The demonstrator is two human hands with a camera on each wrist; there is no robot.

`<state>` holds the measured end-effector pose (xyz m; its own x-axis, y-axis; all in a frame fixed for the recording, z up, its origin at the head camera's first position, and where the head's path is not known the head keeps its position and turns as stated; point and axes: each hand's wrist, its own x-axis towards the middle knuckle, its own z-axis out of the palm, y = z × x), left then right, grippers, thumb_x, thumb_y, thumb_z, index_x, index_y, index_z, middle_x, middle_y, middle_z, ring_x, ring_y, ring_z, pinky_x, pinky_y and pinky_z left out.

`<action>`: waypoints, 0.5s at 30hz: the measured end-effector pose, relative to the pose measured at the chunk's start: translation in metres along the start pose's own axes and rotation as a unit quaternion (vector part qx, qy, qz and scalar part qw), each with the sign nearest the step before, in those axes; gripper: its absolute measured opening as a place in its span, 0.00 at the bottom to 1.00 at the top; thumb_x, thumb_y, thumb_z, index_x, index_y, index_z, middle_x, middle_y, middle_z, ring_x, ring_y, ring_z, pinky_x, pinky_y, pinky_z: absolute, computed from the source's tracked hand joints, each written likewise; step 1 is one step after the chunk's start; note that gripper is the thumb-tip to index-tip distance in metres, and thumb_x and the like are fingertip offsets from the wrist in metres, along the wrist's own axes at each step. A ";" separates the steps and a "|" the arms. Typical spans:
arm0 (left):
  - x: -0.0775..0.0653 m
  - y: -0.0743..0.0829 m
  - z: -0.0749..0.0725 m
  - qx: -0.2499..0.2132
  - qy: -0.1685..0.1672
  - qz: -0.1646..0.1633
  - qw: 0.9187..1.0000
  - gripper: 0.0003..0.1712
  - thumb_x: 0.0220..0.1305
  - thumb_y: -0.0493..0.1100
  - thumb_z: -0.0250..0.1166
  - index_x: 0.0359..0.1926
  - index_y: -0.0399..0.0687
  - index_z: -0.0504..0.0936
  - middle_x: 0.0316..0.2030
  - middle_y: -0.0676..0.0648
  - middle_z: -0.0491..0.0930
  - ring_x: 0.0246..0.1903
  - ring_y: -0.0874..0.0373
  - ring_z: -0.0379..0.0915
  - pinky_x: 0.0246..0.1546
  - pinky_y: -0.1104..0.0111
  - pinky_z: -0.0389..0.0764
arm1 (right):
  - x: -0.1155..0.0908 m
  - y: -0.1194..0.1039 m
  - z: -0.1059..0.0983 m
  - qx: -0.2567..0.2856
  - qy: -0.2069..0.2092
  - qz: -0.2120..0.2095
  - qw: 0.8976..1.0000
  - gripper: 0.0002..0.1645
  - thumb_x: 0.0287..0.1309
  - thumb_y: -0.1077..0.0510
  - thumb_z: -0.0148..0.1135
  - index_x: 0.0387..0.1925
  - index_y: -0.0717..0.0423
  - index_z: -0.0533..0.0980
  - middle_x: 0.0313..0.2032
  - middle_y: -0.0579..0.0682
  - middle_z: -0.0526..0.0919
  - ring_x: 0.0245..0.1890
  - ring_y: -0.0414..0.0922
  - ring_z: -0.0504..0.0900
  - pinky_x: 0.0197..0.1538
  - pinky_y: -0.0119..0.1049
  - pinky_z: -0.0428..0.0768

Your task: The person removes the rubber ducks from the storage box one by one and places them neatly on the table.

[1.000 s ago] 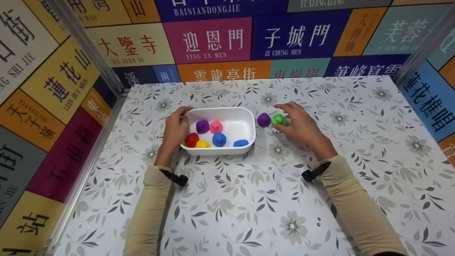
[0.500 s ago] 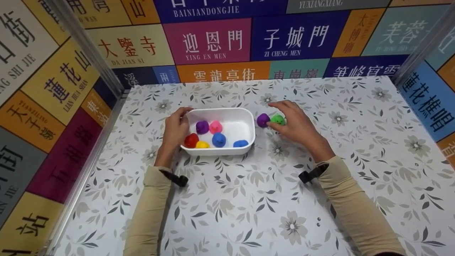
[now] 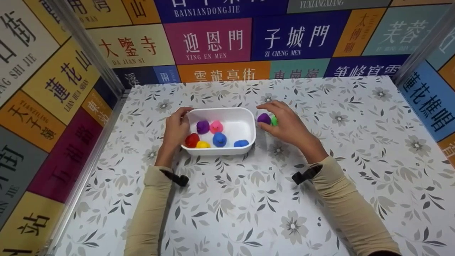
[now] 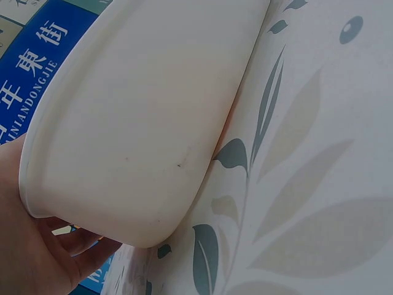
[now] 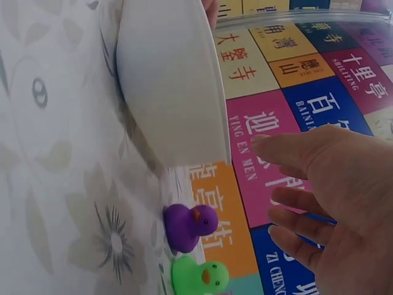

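A white plastic tub (image 3: 234, 124) holds several small rubber ducks: a purple one (image 3: 203, 127), a pink one (image 3: 216, 127), a red one (image 3: 192, 140), a yellow one (image 3: 203, 144) and two blue. My left hand (image 3: 175, 125) grips the tub's left end, the thumb at the rim. Outside the tub, to its right, a purple duck (image 5: 187, 228) stands upright beside a green duck (image 5: 199, 275). Above these two is my right hand (image 5: 344, 203), thumb and fingers spread apart, holding nothing. In the head view it partly hides the green duck.
A white cloth with grey leaves and flowers covers the table (image 3: 227, 206). Panels with coloured signs (image 3: 208, 41) stand behind it and at both sides. Each wrist wears a black camera mount, the right one (image 3: 307, 174) near the sleeve's cuff.
My right hand has moved left, from around the green duck to over the purple duck beside the tub. The left hand and the tub have stayed in place.
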<state>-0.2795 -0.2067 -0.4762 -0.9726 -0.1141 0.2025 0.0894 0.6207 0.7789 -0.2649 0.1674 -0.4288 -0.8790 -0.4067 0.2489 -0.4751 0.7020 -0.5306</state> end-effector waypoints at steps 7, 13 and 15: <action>0.000 0.000 0.000 -0.006 -0.004 -0.004 1.000 0.24 0.77 0.36 0.50 0.64 0.51 0.85 0.56 0.43 0.87 0.48 0.48 0.78 0.58 0.56 0.77 | 0.001 -0.016 0.006 0.021 -0.018 -0.034 0.999 0.32 0.66 0.50 0.76 0.69 0.51 0.79 0.65 0.53 0.82 0.68 0.54 0.78 0.73 0.56 0.76; -0.001 0.001 0.000 -0.002 -0.003 -0.004 1.000 0.24 0.78 0.36 0.50 0.65 0.51 0.85 0.58 0.43 0.87 0.48 0.49 0.78 0.58 0.57 0.78 | 0.002 -0.026 0.010 0.032 -0.046 -0.040 0.998 0.32 0.66 0.51 0.76 0.69 0.51 0.79 0.62 0.55 0.84 0.61 0.56 0.80 0.68 0.54 0.77; 0.000 0.000 0.000 0.001 -0.001 -0.001 1.000 0.24 0.78 0.36 0.51 0.65 0.50 0.85 0.57 0.43 0.87 0.49 0.49 0.79 0.58 0.56 0.78 | 0.002 -0.029 0.011 0.032 -0.056 -0.042 0.997 0.32 0.66 0.52 0.76 0.70 0.51 0.79 0.59 0.55 0.84 0.57 0.57 0.81 0.63 0.53 0.79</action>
<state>-0.2793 -0.2067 -0.4759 -0.9731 -0.1145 0.1996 0.0864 0.6223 0.7780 -0.2519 0.1396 -0.4222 -0.8244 -0.5276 0.2050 -0.5403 0.6254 -0.5630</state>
